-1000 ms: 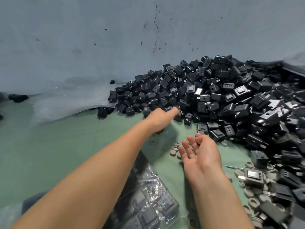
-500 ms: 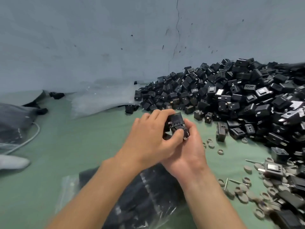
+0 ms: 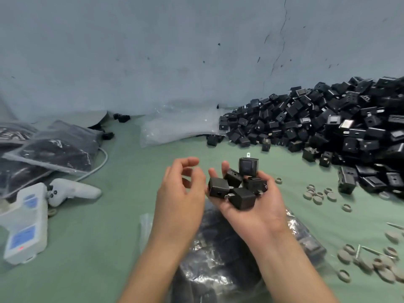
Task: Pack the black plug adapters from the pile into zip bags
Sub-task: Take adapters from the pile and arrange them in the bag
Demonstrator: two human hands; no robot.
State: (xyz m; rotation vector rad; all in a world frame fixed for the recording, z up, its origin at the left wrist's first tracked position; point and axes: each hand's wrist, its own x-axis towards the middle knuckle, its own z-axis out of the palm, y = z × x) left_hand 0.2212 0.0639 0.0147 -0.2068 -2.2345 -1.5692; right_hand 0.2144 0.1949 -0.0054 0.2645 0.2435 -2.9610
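Adapters (image 3: pixel 238 186) — about five — sit heaped in the upturned right hand (image 3: pixel 253 213), whose fingers and thumb curl up around them in a loose cup. It holds them above a part-filled bag (image 3: pixel 218 259) at the near edge of the worktop (image 3: pixel 98 237). Left hand (image 3: pixel 179 193) is just beside it, fingers loosely bent, holding nothing. Pile (image 3: pixel 328 123) lies along the far right edge, filled bags (image 3: pixel 54 149) at the left edge.

Risk: the top adapter (image 3: pixel 248 167) stands at the fingertips, prong up, barely supported — a careless tilt could drop it among the grey rings (image 3: pixel 319 193) near the right edge. Bag mouth cannot be made out; unless it is held wide, pieces may land outside.
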